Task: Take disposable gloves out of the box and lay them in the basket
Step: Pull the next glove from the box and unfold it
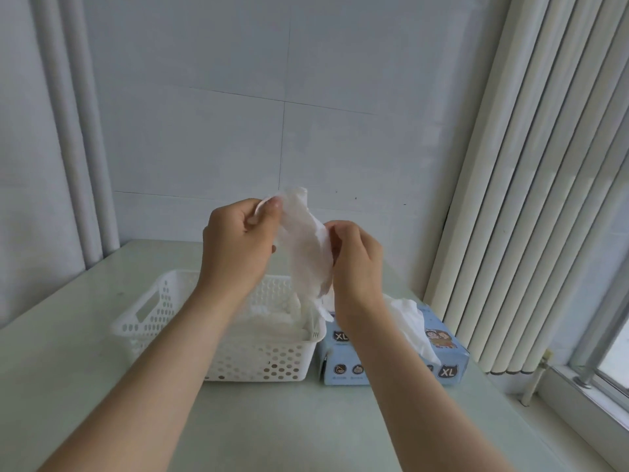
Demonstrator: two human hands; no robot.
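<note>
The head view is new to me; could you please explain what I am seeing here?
There is no machine here: a person wears a camera on the head, so this one picture looks forward and down at their two bare hands. The left hand and the right hand both pinch a thin white glove, held up above the right end of a white perforated basket that already holds more gloves. To its right a blue box marked XL has another glove poking out of its top. Both stand on a pale table beside vertical blinds.
</note>
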